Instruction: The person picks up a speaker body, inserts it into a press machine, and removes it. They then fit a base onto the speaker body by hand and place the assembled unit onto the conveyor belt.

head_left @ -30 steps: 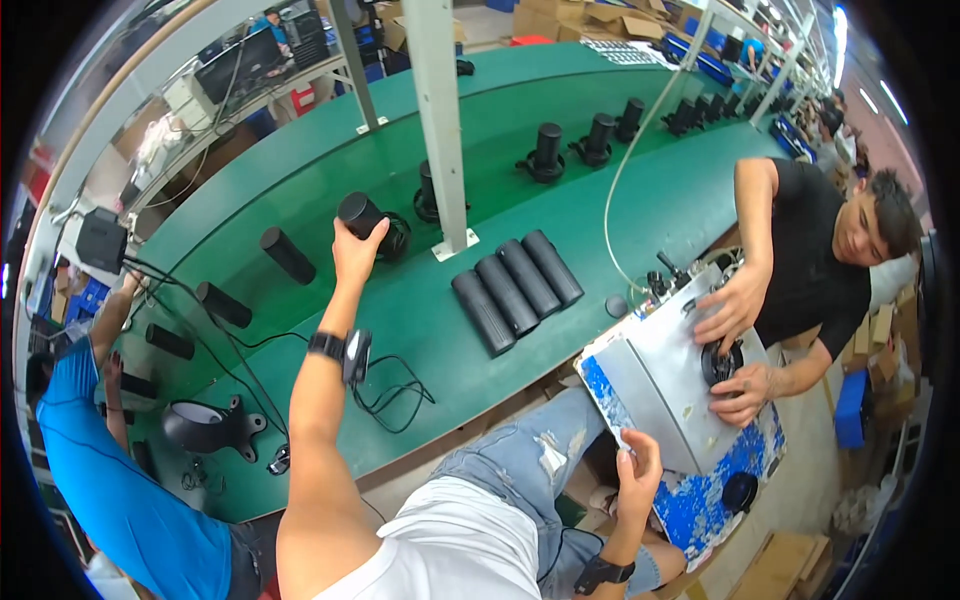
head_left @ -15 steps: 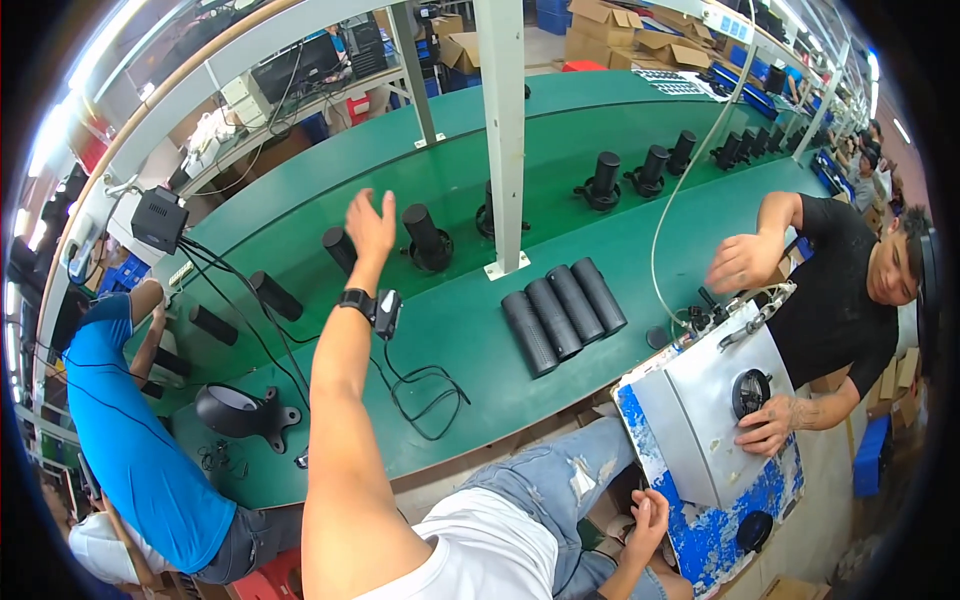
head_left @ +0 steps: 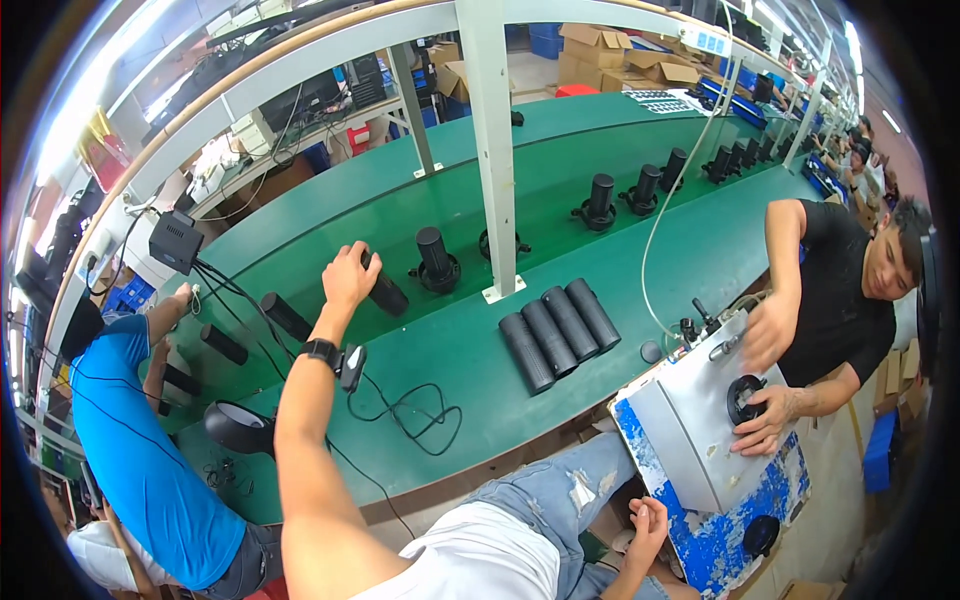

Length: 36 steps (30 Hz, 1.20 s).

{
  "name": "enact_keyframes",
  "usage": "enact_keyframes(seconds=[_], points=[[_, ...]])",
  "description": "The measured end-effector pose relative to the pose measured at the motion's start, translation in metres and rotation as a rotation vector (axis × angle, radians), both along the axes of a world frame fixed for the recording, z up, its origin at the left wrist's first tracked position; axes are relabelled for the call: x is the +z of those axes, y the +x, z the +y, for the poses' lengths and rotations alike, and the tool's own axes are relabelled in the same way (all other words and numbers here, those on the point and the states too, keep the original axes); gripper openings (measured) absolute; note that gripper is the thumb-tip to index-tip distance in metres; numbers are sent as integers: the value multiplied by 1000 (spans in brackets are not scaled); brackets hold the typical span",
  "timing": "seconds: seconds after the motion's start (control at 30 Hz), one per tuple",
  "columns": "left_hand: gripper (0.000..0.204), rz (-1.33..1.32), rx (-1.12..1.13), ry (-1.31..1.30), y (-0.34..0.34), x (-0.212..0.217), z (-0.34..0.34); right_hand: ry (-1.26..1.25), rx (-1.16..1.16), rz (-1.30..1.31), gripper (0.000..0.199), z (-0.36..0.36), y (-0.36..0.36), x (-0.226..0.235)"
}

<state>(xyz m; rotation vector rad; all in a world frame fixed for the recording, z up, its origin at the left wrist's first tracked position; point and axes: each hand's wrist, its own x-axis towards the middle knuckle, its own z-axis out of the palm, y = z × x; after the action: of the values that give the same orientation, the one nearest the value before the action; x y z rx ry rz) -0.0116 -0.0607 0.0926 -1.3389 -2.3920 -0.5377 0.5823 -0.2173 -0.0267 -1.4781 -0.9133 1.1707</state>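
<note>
My left hand, wearing a dark wristband, is out over the green belt. Its fingers close round the upper end of a black cylinder, which leans; part of that end is hidden by the hand. To its right a black cylinder on a round base stands upright. A further black cylinder is to the left. Low in the picture, by my torn jeans, is my right hand. Its fingers are loosely curled and apart, with nothing visible in them.
Several ribbed black tubes lie side by side on the green bench. A loose black cable and a white post are nearby. On the right, a person in black works at a grey metal fixture; a person in blue is left.
My left hand has come down onto the black cylinder, which now lies farther right. The view has tilted slightly. The co-worker's raised hand has lowered to the fixture.
</note>
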Motion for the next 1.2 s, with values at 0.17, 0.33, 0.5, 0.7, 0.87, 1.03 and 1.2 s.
enact_keyframes(seconds=[0.17, 0.33, 0.5, 0.7, 0.87, 1.03, 1.2], points=[[30, -283, -830, -215, 126, 55, -1, 87, 27, 28, 22, 12, -15, 32], [23, -826, -1702, -443, 289, 53, 13, 225, 503, 316, 46, 57, -65, 61], [44, -1155, -1803, -180, 369, 41, 25, 231, 627, 818, 87, 86, -66, 85], [57, -1678, -1476, -518, 404, -26, -20, 515, 41, 836, 65, 82, -17, 80], [75, -1481, -1493, -501, 431, -49, -54, 550, -8, 841, 60, 68, -5, 63], [48, -1471, -1548, -556, 430, -52, -43, 696, 50, 779, 74, 60, 32, 68], [54, -2184, -1465, -1158, 430, -66, -25, 967, 362, 804, 64, 89, 53, 100]])
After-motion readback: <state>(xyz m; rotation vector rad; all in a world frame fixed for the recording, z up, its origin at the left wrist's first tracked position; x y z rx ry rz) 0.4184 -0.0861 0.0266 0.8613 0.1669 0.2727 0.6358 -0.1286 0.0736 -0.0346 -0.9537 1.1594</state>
